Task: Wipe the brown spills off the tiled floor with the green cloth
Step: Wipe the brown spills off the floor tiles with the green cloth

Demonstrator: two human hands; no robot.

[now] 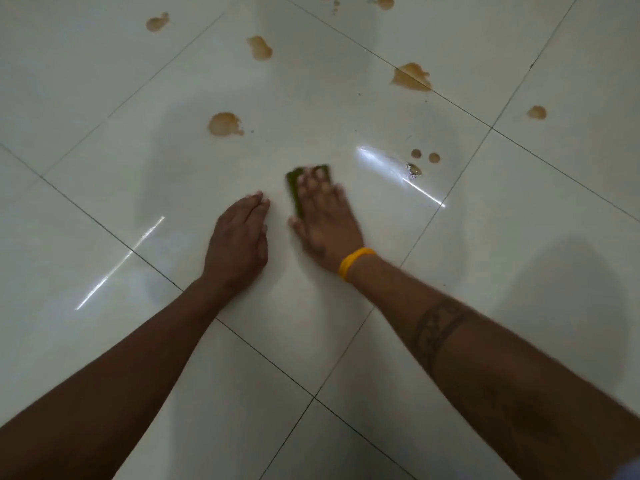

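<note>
My right hand (323, 216), blurred and wearing a yellow wristband, presses flat on the green cloth (294, 188) on the white tiled floor (104, 81). The cloth shows only at its left and far edges; the rest is under my fingers. My left hand (239, 237) rests palm down on the tile just left of the cloth, holding nothing. Several brown spills lie beyond the hands: a round one (224, 124) to the far left, a large one (411, 77) on a grout line, another (259, 47) farther back, and two small drops (425, 155) to the right.
More brown spots sit at the back left (157, 22), the top edge (384, 1) and the far right (536, 112). A small wet glint (414, 170) lies near the two drops. Dark grout lines cross the glossy tiles, which reflect streaks of light.
</note>
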